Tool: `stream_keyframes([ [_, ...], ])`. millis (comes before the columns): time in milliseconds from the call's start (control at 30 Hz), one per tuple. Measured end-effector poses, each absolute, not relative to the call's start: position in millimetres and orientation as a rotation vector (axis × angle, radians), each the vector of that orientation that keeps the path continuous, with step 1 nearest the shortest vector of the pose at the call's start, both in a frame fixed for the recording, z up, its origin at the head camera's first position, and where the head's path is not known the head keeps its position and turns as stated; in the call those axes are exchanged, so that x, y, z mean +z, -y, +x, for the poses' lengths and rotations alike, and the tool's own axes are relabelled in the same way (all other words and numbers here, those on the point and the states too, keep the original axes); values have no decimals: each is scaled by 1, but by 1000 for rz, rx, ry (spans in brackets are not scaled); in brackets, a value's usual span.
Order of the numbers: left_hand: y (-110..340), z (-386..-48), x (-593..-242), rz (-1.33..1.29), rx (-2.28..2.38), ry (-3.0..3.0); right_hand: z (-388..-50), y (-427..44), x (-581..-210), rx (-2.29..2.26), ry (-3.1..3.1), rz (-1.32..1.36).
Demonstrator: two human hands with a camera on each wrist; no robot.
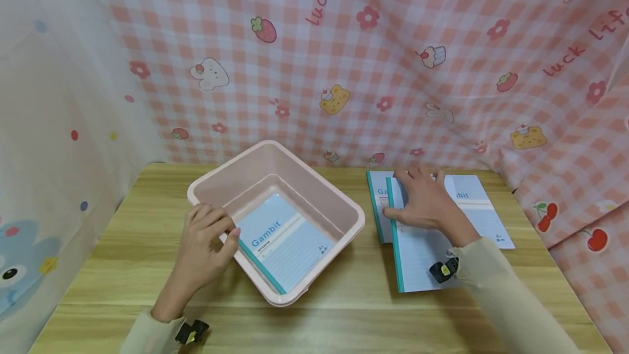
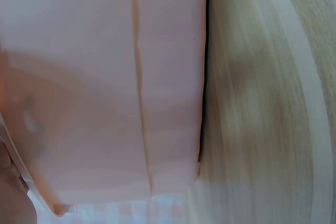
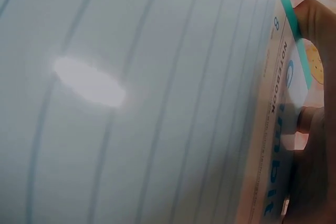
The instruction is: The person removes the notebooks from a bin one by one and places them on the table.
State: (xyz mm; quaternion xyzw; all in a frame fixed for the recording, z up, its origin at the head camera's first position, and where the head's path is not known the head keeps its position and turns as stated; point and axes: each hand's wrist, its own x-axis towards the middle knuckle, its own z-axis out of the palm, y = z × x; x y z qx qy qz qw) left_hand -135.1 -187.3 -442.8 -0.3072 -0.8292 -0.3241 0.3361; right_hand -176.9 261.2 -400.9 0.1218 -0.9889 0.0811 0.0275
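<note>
Far left: pale cloth [image 1: 44, 141] with a blue printed figure at its lower edge. Next, your left hand [image 1: 203, 245], fingers bent over the near-left rim of the pale pink bin [image 1: 314, 171], thumb close by; you hold the rim loosely, exact thumb contact unclear. Black wrist device [image 1: 191, 332] below it, at your pale sleeve [image 1: 149, 335]. Left wrist view: mostly the bin's outer wall, a bit of your fingers at the lower left.

Bin stands on the wood-grain table [image 1: 334, 326], one corner toward you. Inside, one notebook [image 1: 290, 239], cover up, "Gambit" readable, teal spine along the near-left wall.

Right of the bin, well apart: a rear-left notebook [image 1: 379, 212], partly covered from view, just its teal spine and a strip of cover showing. In front of it, the held notebook [image 1: 422, 266], looks raised toward you; how far off the table, can't tell. Your right hand [image 1: 425, 198] has it: fingers spread and bent at the top edge, thumb at the teal spine. Right wrist view: lined cover fills most of it, glare spot on the lines, fingers at the right side.

Behind your hand, on the right, a rear-right notebook [image 1: 479, 217] lies cover up, left part hidden. Pink checked cloth [image 1: 304, 70] runs along the back.
</note>
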Motion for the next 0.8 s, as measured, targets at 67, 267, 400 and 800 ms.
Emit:
stream_keyframes([
  [67,187,-135,-443,-802,-846,2164,-171,-261,-406,241,3065,355],
  [267,186,-136,-444,-801,-858,2135,-156,-261,-426,244,3083,316],
  [400,186,-136,-444,-806,-859,2129,-144,-261,-440,228,3113,311],
  [800,186,-136,-443,-792,-855,2140,-117,-257,-469,186,3163,354],
])
